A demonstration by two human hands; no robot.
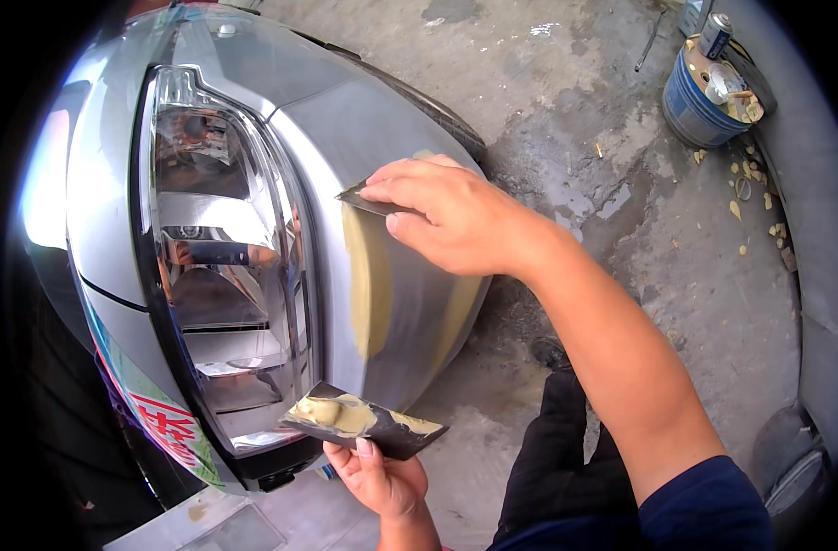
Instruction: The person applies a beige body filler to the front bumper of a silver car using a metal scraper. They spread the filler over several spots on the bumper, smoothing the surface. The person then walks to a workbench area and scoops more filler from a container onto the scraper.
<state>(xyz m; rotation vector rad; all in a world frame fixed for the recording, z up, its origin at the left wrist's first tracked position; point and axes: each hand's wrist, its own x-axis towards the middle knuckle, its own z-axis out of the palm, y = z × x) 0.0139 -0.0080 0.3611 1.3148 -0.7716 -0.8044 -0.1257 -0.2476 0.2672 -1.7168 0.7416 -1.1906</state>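
Pinches dark board (382, 433) with yellow paste (327, 412) in nearly closed left hand (382, 482), near headlight (226, 266); clamps scraper (371, 199) in half-closed right hand (460, 219), at top of yellow streak (371, 285) on grey fender (345, 133)

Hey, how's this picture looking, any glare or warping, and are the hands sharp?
In the head view, black corners and bowed edges near the rim; in the head view, white glare washing out the far-left silver bodywork, and bright reflections in the headlight; in the head view, the left hand and right hand look reasonably sharp.
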